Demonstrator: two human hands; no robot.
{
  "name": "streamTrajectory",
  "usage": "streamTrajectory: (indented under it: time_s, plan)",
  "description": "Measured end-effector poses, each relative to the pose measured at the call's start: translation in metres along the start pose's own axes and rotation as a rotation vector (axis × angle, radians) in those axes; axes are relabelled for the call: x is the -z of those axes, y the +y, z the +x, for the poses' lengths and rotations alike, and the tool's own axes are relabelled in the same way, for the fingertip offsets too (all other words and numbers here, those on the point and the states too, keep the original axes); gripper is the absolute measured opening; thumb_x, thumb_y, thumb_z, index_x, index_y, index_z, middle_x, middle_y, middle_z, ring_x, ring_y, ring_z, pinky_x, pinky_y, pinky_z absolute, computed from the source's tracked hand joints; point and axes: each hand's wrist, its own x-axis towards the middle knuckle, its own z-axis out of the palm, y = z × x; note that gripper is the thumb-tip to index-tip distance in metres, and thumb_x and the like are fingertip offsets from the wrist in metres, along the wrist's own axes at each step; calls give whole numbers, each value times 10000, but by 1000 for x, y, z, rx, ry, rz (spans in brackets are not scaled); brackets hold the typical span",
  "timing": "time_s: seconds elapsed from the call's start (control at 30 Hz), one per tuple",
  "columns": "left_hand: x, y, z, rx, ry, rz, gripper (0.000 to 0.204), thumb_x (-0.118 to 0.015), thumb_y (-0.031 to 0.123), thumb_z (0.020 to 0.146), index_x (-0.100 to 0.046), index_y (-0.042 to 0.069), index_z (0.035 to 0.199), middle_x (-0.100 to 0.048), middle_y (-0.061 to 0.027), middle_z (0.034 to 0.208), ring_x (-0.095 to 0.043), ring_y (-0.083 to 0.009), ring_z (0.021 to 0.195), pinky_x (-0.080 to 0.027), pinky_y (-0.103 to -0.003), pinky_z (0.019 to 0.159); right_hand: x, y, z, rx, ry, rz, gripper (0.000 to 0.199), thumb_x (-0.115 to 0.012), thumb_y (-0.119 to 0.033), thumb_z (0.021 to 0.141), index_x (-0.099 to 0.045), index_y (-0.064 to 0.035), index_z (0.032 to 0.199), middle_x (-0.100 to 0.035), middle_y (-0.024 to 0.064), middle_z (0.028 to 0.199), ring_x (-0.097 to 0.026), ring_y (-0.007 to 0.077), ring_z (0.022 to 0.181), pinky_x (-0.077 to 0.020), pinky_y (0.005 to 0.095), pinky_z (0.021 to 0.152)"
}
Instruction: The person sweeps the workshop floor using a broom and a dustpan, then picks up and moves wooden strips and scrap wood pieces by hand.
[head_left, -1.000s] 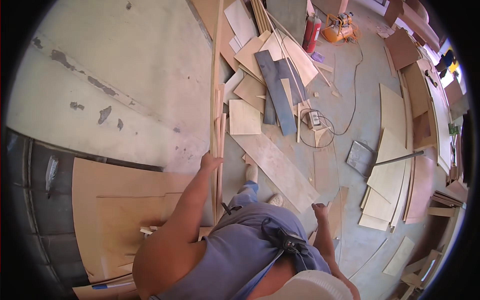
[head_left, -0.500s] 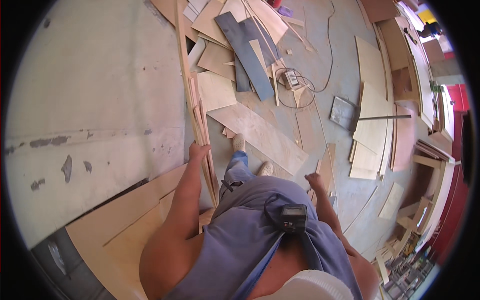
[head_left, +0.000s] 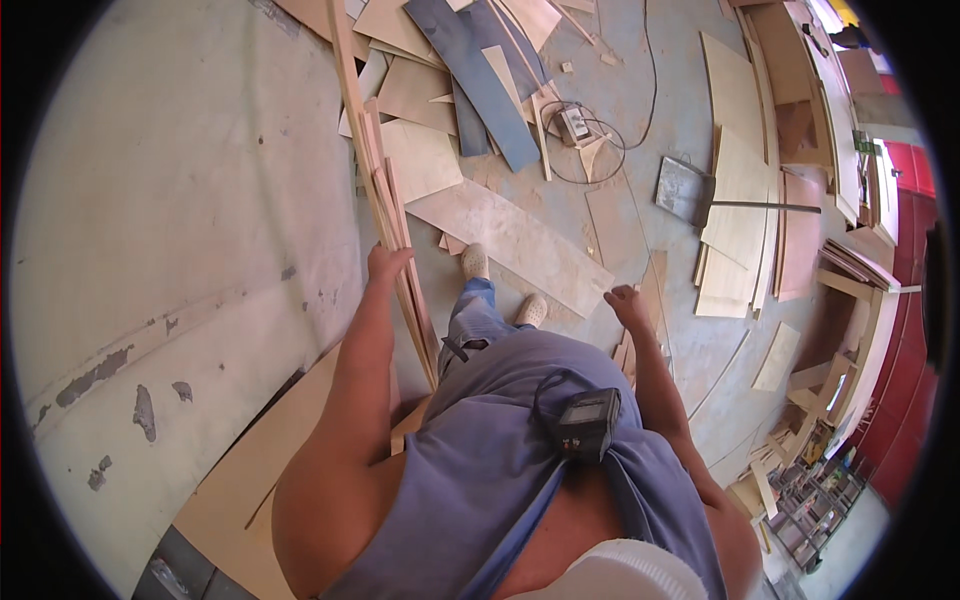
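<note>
My left hand [head_left: 388, 262] is wrapped around a bundle of long, thin wooden strips [head_left: 384, 200]. The bundle runs along my left side, from beside my hip out toward the far end of the wall; one strip reaches well beyond the others. Out to the right of my body, my right hand [head_left: 625, 300] hangs in the air with its fingers curled in. Nothing shows in it. Below that hand lies a long plywood board [head_left: 520, 245] on the floor, beside my shoes.
A pale wall [head_left: 200, 200] with chipped paint rises close on my left. Ahead lie scattered plywood pieces and dark boards [head_left: 480, 85], with a power box [head_left: 574, 127] and coiled cable. A long-handled dustpan [head_left: 686, 190] and stacked sheets [head_left: 735, 200] are to the right.
My view has shifted a little, and I seem to have stepped slightly. The right hand has come up a bit with its fingers curled. My left hand keeps hold of the strips.
</note>
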Motion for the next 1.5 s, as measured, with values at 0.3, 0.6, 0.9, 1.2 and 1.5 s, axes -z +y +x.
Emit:
streamTrajectory:
  time_s: [0.3, 0.6, 0.9, 1.2, 1.5]
  plan:
    - [7, 29, 52, 32, -39, 16, 472, -745, 302, 553, -667, -4, 904, -677, -188, 844, -668, -295, 807, -521, -360, 735, -8, 25, -35, -170, -49, 52, 392, -657, -312, 748, -645, 37, 924, -662, 176, 910, -632, 277, 858, -482, 363, 769]
    - [4, 55, 82, 6, -61, 87, 470, -743, 320, 555, -675, -16, 877, -676, -195, 845, -668, -294, 815, -521, -362, 737, -8, 24, -35, -186, 1, 50, 373, -665, -301, 754, -649, 9, 960, -664, 168, 901, -638, 265, 862, -482, 354, 770]
    - [16, 35, 117, -101, -68, 76, 497, -755, 351, 551, -676, -29, 862, -678, -193, 856, -668, -293, 824, -516, -364, 739, -13, 30, -30, -126, -17, 106, 404, -661, -290, 763, -638, 45, 988, -658, 206, 932, -634, 304, 886, -483, 358, 790]
    - [14, 69, 142, 25, -111, 197, 560, -757, 375, 546, -670, -40, 912, -666, -208, 928, -652, -306, 888, -506, -353, 792, -15, 32, -52, -229, -57, 29, 363, -659, -292, 792, -642, 28, 963, -660, 134, 849, -618, 195, 804, -473, 310, 724]
    - [21, 62, 173, -190, 196, 300, 831, -768, 408, 610, -479, -60, 1232, -567, -238, 1179, -566, -312, 1091, -452, -358, 915, -19, 38, -67, -272, -36, -8, 380, -657, -297, 795, -635, 21, 1000, -661, 142, 916, -620, 209, 853, -474, 320, 752]
